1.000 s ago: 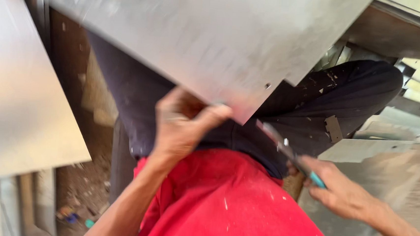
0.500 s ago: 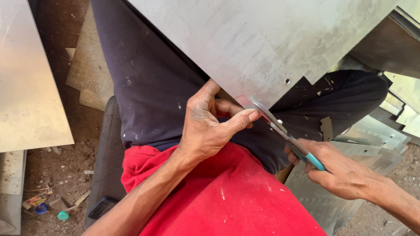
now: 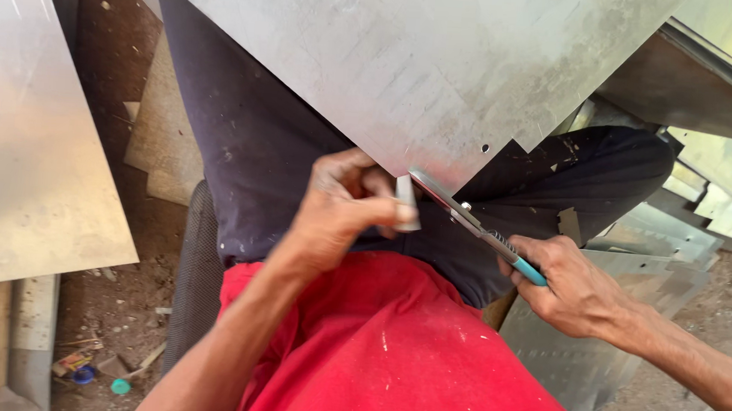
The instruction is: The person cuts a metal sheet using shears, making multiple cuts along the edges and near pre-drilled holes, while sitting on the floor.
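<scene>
— So, what's biggest? 
— Metal sheet [image 3: 375, 69] across the lap. 
— Hands? 
— Right hand [image 3: 579, 289] clamped on snips [image 3: 476, 226] at the sheet's lower edge; left hand [image 3: 340, 212] pinches a small offcut [image 3: 406, 202], probably metal.

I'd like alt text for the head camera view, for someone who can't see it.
A person's right hand works teal-handled snips into the edge of a large metal sheet, while the left hand pinches a small cut strip beside the blades.
</scene>
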